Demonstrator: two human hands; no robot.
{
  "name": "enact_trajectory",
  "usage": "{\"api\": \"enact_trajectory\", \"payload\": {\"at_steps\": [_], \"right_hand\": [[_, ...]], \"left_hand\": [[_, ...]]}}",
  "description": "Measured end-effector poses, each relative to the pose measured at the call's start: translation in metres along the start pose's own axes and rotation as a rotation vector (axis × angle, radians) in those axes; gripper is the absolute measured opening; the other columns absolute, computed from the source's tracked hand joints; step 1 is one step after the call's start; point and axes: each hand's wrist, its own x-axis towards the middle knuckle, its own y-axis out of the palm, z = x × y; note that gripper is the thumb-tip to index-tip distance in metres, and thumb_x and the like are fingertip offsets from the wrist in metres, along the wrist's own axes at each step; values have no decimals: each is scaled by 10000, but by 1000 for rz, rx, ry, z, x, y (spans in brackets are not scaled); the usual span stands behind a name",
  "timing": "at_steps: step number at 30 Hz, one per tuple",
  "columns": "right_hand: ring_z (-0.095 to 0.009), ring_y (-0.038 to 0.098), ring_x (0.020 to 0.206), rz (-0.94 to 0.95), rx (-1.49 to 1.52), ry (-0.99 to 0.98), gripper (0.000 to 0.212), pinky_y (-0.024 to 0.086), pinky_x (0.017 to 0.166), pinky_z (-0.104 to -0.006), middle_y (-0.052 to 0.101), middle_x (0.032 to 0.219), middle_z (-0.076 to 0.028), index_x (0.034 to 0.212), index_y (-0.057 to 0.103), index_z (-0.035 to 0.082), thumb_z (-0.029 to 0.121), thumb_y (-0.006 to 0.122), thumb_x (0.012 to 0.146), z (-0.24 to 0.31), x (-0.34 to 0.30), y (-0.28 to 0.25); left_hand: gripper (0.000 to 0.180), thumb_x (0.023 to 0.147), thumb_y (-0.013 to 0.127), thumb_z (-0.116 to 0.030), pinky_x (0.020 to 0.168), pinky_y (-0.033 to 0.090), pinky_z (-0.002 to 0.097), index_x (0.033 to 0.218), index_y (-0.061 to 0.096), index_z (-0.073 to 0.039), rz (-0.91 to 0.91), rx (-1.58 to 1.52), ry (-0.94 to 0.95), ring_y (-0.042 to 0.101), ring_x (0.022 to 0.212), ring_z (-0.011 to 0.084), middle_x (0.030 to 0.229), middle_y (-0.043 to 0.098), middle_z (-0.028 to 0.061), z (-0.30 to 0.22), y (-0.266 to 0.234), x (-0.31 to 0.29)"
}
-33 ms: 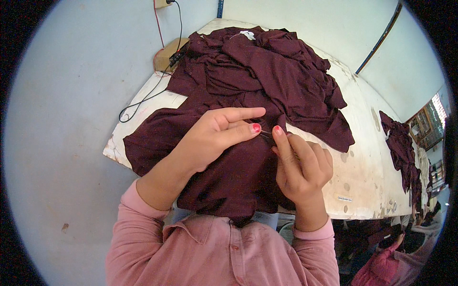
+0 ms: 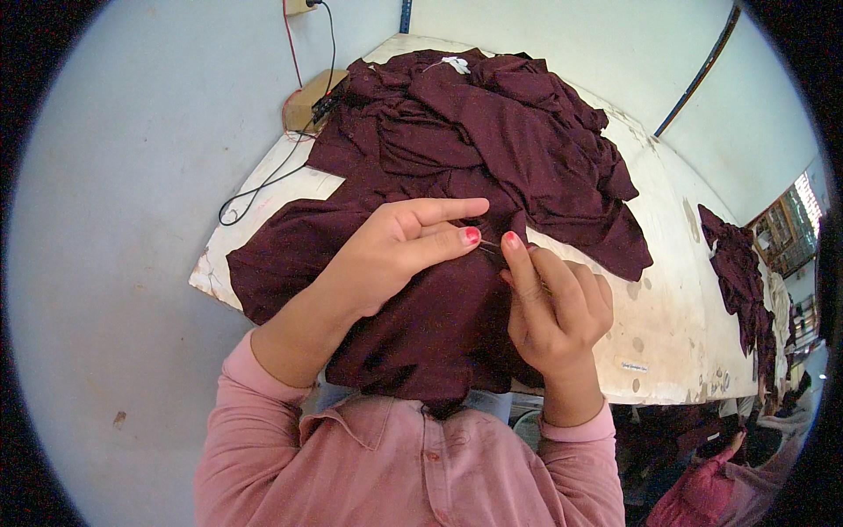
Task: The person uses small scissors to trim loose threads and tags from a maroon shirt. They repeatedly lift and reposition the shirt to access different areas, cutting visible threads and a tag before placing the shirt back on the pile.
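Maroon cloth [image 2: 421,316] drapes from the table over my lap, beneath both hands. My left hand [image 2: 399,241] lies over it from the left. Its index finger is stretched out, while the thumb presses toward the curled fingers, closed on a bit of the cloth. Close by on the right, my right hand [image 2: 553,307] is closed, fingers bent, pinching a thin needle [image 2: 490,243]. The needle bridges the narrow gap between the left thumb and the right index fingertip. Its ends are hidden, and the exact stitch point cannot be made out.
A heap of maroon garments [image 2: 518,114] covers the far part of the pale, stained table [image 2: 676,334]. At the far left, a black cable [image 2: 255,189] runs from a brown box [image 2: 307,104]. More maroon cloth [image 2: 738,272] hangs at the right; a person's pink sleeve [image 2: 702,492] shows lower right.
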Motion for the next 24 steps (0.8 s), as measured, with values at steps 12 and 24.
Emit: {"api": "enact_trajectory", "payload": {"at_steps": [12,24], "right_hand": [[-137,533,607,7,86,51,357,392,526,-274,611,857,-9,1056,711,89,98,673,701,-7,-1,9],[-173,541,618,51,181,91,399,403,533,-290,607,851,-40,1081,696,86,60,705,683,-6,2,7]], "left_hand": [[409,894,614,-91,851,446,202,1268,521,46,-17,97,25,593,923,71,1028,659,69,2,-4,9],[377,889,614,-62,743,446,166,1245,545,40,-43,95,83,568,832,26,944,663,25,3,-1,7]]}}
